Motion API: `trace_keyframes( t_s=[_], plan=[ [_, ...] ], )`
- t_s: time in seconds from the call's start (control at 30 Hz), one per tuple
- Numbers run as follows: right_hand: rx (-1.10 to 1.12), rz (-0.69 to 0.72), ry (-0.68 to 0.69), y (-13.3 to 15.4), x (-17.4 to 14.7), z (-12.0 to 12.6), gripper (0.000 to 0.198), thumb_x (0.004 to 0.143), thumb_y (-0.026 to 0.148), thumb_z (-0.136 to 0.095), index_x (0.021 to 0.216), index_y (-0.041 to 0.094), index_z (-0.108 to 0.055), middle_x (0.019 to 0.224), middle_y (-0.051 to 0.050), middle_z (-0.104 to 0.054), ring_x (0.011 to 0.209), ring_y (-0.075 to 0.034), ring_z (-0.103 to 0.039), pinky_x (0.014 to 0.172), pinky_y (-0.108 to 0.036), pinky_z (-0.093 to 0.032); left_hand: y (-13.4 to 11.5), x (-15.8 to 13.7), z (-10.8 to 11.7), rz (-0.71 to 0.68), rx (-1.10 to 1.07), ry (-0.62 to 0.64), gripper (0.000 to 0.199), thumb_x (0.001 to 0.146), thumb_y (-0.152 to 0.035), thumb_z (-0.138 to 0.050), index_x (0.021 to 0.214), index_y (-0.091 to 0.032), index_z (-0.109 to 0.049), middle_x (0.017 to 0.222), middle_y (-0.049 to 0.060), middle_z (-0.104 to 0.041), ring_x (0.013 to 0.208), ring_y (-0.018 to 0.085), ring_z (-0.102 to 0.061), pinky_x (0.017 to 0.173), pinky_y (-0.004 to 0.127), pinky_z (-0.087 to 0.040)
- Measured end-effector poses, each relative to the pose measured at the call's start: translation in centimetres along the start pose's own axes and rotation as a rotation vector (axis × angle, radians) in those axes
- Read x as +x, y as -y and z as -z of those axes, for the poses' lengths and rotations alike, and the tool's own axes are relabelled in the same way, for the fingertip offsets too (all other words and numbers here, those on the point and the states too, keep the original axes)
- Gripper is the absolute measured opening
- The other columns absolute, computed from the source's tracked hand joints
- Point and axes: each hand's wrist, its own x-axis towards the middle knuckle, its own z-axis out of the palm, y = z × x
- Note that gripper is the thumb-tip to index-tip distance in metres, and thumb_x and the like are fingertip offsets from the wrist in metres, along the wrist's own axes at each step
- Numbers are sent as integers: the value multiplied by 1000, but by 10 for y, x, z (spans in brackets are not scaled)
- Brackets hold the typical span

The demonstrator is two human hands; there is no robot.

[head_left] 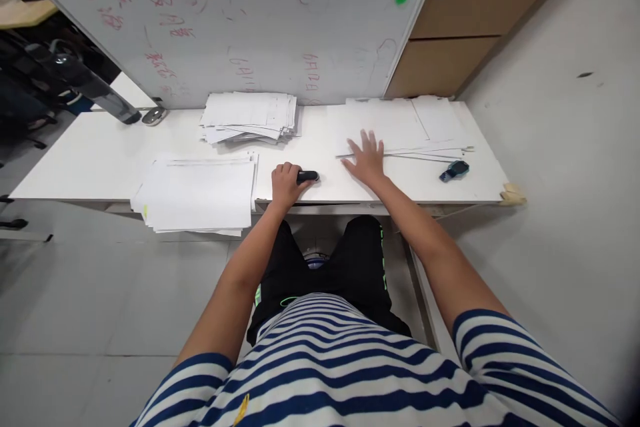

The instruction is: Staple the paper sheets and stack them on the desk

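Observation:
On the white desk, my left hand (287, 185) is closed round a small black stapler (307, 177), whose end sticks out to the right past the fingers. My right hand (367, 159) lies with its fingers spread on the front left part of a spread of white papers (390, 121); it holds nothing. The lower sheets of that spread fan out to the right of my right hand.
A neat paper stack (200, 195) overhangs the desk's front edge at left. Behind it sits a messier paper pile (250, 113). A dark blue-black gadget (454, 171) lies at right. A bottle (100, 90) and a mouse (154, 116) stand far left. A whiteboard (280, 27) rises behind.

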Motion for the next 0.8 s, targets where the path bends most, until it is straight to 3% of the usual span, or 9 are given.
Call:
trace_keyframes(
  t_s=[0.13,0.23,0.43,0.6,0.8],
  plan=[
    [-4,259,-32,21,26,-2,50,106,36,-38,153,25,-50,174,-8,-22,162,-32,-11,126,-65,-6,-1,0,1,-2,7,8,43,85,-60,-73,105,-22,-66,111,14,-65,109,34,-56,90,43,-41],
    [-43,412,-18,22,40,-4,48,107,21,-28,144,24,-58,172,-6,-29,161,-25,-16,128,-61,-3,-2,0,2,3,-2,15,42,85,-59,-73,105,-22,-66,110,14,-65,109,34,-55,90,43,-40],
    [-70,239,-49,-10,54,-10,44,105,21,-31,126,18,-69,165,-12,-41,159,-29,-21,128,-63,-4,-2,-1,1,7,-11,10,41,85,-57,-75,104,-23,-65,110,14,-65,108,33,-55,89,43,-40],
    [-7,164,-59,-23,59,-9,50,104,32,-30,138,15,-62,166,-17,-38,158,-35,-23,124,-70,-7,-2,-1,0,3,-23,6,41,86,-58,-73,104,-22,-65,109,14,-64,108,33,-55,90,43,-41],
    [0,118,15,-14,55,-1,60,105,44,-23,156,22,-46,171,-9,-31,161,-33,-14,125,-69,5,-4,-1,3,18,-37,33,42,88,-59,-70,107,-23,-65,112,14,-63,112,33,-53,94,44,-40]
  ],
)
